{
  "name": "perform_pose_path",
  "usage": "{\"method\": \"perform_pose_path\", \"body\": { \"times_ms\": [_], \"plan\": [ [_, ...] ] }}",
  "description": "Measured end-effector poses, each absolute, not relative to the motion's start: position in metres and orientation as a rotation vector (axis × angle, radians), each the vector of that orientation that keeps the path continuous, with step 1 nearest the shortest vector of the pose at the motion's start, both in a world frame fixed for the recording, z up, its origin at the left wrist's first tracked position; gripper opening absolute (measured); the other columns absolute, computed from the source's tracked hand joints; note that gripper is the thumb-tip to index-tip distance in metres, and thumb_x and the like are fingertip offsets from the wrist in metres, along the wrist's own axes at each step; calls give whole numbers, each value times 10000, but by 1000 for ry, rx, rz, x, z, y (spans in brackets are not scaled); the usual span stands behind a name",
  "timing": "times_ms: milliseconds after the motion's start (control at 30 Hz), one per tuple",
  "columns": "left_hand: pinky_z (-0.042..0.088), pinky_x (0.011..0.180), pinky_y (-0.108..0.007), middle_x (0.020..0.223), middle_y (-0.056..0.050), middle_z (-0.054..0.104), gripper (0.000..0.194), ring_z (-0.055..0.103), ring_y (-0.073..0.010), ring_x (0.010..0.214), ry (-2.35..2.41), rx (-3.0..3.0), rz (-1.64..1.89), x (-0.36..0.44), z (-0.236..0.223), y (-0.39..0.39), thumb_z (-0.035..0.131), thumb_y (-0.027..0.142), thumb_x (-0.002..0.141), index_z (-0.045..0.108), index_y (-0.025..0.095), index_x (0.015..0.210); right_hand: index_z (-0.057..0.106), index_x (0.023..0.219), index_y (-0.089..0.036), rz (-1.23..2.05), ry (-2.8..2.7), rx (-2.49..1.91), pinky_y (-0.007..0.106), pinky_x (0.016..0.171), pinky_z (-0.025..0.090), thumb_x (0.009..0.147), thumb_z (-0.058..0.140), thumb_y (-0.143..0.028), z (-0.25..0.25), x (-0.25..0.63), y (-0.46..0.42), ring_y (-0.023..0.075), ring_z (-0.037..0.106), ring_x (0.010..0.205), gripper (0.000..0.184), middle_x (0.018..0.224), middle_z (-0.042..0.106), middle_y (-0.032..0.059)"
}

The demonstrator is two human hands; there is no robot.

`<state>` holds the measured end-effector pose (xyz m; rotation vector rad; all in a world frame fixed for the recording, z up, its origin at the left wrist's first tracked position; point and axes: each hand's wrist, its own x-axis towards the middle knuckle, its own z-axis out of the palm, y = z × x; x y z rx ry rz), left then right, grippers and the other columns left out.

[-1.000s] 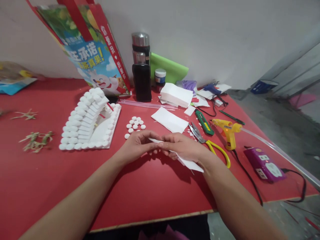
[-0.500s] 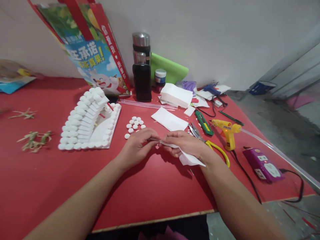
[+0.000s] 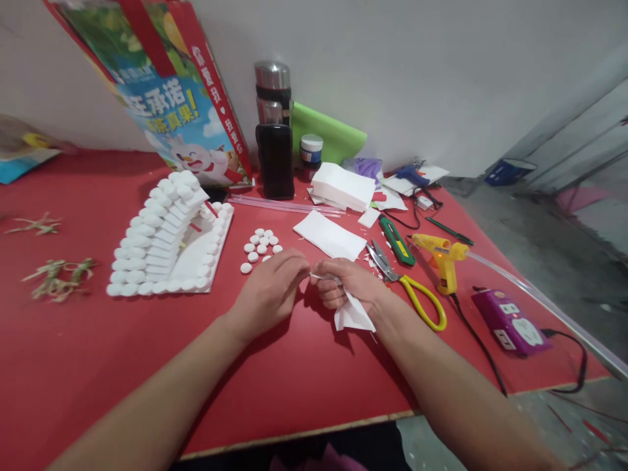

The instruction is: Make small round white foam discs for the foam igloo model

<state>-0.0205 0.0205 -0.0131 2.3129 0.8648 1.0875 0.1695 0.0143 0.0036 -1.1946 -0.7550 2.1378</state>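
Note:
A thin, crumpled white tissue [image 3: 356, 316] runs through my right hand [image 3: 350, 284], whose fingers are curled closed around it, and its loose end hangs below the palm. My left hand [image 3: 275, 284] is closed in a pinch at the tissue's narrow, twisted tip, fingertips almost meeting those of the right; the exact hold is partly hidden. Just beyond the left hand lie several white round tablet-like pieces [image 3: 252, 248]. A folded white tissue [image 3: 330, 234] rests past both hands. To the left stands a white model [image 3: 169, 242] with steps, edged with similar round pieces.
Right of my hands are yellow-handled scissors [image 3: 424, 304], a green utility knife [image 3: 396, 241], a yellow glue gun [image 3: 444, 258] and a purple power strip [image 3: 510, 322]. At the back stand a printed bag [image 3: 181, 104], a dark phone [image 3: 275, 161] and a steel flask [image 3: 273, 77]. Straw figures [image 3: 61, 278] lie left.
My right fingers have curled tighter around the tissue, and its loose end has swung left and now hangs lower. The left fingertips have drawn together. The view has shifted slightly.

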Motion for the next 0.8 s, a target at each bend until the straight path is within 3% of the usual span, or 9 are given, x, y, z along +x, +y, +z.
{"method": "perform_pose_path", "body": {
  "times_ms": [67, 200, 300, 400, 600, 700, 800],
  "plan": [
    [539, 776, -347, 913, -74, 702, 40, 667, -211, 843, 928, 1948, 1015, -18, -13, 21, 604, 219, 951, 638, 201, 964, 527, 665, -198, 1979, -887, -1231, 205, 429, 134, 750, 684, -291, 2, 171, 13, 46, 166, 441, 200, 480, 337, -108],
    [480, 490, -257, 723, -28, 698, 227, 622, -151, 527, 871, 1220, 751, -17, -14, 23, 635, 397, 961, 639, 181, 1030, 559, 651, -200, 1269, -1543, -1413, 244, 544, 283, 786, 621, -279, 0, 173, 8, 102, 395, 567, 168, 585, 499, -40],
    [426, 388, -223, 603, 6, 641, 249, 497, -103, 411, 875, 1118, 705, -18, -13, 24, 727, 403, 905, 652, 166, 914, 527, 670, -212, 930, -1855, -1491, 277, 591, 284, 844, 577, -307, -1, 173, 4, 124, 427, 607, 205, 619, 515, -32],
    [464, 368, -236, 598, 10, 637, 253, 519, -114, 424, 929, 1112, 697, -18, -10, 24, 792, 368, 838, 659, 159, 891, 443, 677, -224, 778, -1977, -1484, 290, 594, 254, 884, 547, -307, -1, 172, 1, 123, 411, 583, 246, 606, 479, -41],
    [456, 387, -229, 571, 5, 638, 224, 576, -135, 447, 1024, 1250, 695, -17, -5, 24, 763, 355, 839, 652, 162, 867, 432, 684, -229, 728, -1973, -1497, 291, 599, 247, 886, 546, -294, -5, 172, 1, 125, 392, 588, 240, 610, 467, -42],
    [421, 438, -221, 565, 17, 620, 192, 583, -131, 479, 1046, 1380, 740, -16, -5, 22, 719, 353, 873, 644, 176, 856, 476, 674, -225, 895, -1823, -1500, 281, 597, 283, 840, 554, -306, -5, 172, 3, 128, 406, 604, 200, 610, 475, -43],
    [453, 553, -248, 684, -7, 670, 130, 604, -140, 599, 1045, 1632, 861, -16, -4, 20, 685, 306, 888, 660, 187, 839, 521, 658, -220, 1159, -1603, -1425, 264, 571, 310, 773, 558, -311, -3, 171, 4, 115, 403, 584, 152, 601, 483, -49]
  ]
}}
